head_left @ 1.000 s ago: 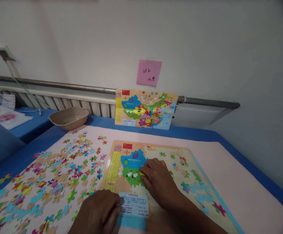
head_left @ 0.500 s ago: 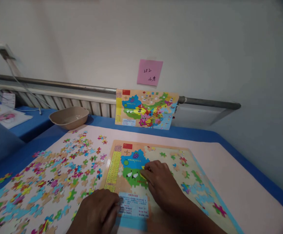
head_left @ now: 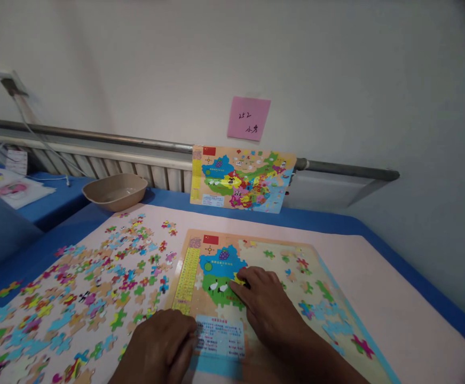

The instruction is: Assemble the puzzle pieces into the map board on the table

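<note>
The joined puzzle section (head_left: pixel 219 277) extends left from beneath the right grip (head_left: pixel 266 301).

The puzzle board (head_left: pixel 256 257) and loose pieces (head_left: pixel 118 320) have a glossy printed finish, the basin (head_left: pixel 116 202) smooth plastic, the rail (head_left: pixel 136 141) lustrous metal, and the note (head_left: pixel 249 120) matt paper.

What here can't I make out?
All in the head view:
Puzzle board beneath the right hand: hand and forearm cover it.
Whether the left hand grips anything: its back hides the palm.
Fine print on the text panel: too small.
Drawings, left side: cut off by the picture's edge.
</note>
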The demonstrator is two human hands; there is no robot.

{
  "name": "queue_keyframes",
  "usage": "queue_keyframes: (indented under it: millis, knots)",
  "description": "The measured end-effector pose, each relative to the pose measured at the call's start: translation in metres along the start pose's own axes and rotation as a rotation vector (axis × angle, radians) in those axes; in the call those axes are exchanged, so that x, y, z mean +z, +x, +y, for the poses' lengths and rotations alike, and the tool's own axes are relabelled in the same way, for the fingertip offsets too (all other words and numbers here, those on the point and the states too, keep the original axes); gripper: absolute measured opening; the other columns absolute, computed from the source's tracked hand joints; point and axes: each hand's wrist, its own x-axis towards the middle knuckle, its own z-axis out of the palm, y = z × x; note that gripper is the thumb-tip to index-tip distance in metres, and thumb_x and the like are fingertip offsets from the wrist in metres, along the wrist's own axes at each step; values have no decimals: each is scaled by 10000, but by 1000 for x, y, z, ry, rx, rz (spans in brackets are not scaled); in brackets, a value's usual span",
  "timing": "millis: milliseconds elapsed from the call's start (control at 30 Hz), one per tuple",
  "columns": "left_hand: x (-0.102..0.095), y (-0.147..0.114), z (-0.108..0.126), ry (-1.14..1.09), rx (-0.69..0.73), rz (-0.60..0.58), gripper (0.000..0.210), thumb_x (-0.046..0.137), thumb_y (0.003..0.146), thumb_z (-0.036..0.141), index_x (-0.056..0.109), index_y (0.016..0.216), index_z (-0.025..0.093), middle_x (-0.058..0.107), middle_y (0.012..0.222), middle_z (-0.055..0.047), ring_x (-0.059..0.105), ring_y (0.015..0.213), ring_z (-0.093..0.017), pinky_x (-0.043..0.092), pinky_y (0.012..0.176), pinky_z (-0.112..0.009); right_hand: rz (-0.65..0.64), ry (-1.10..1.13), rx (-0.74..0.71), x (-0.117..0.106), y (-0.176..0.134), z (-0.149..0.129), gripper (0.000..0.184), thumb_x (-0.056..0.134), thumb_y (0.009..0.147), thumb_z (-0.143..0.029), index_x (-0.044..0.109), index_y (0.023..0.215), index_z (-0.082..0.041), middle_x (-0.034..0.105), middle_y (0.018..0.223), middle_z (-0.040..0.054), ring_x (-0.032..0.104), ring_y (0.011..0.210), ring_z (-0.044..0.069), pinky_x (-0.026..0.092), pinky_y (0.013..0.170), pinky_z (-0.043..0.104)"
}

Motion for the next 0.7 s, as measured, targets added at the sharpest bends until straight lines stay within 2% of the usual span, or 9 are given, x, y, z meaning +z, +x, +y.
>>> queue_keyframes:
  millis: [333,500,700]
  knots:
    - [-2,1,2,19,-8,-9,175,484,1029,208,618,928,261,708,733,40,696,608,-161,569,523,-288,-27,-65,2,-3,1,-4,591,563,795,-1,694,1323,-231,646,1339,128,504,1274,339,361,996,477]
    - [0,0,2,12,-6,-19,167,493,1024,204,622,935,259,714,752,32,702,630,-166,571,533,-293,-63,-124,3,-3,4,-4,522,582,838,-7,696,1301,-221,650,1370,123,515,1289,348,367,988,481]
    - [2,-2,1,10,-11,-15,179,488,1028,205,627,928,255,711,745,25,695,627,-162,552,544,-277,-59,-83,-10,-1,2,-4,497,570,866,-11,684,1305,-214,640,1397,125,500,1308,344,361,995,481]
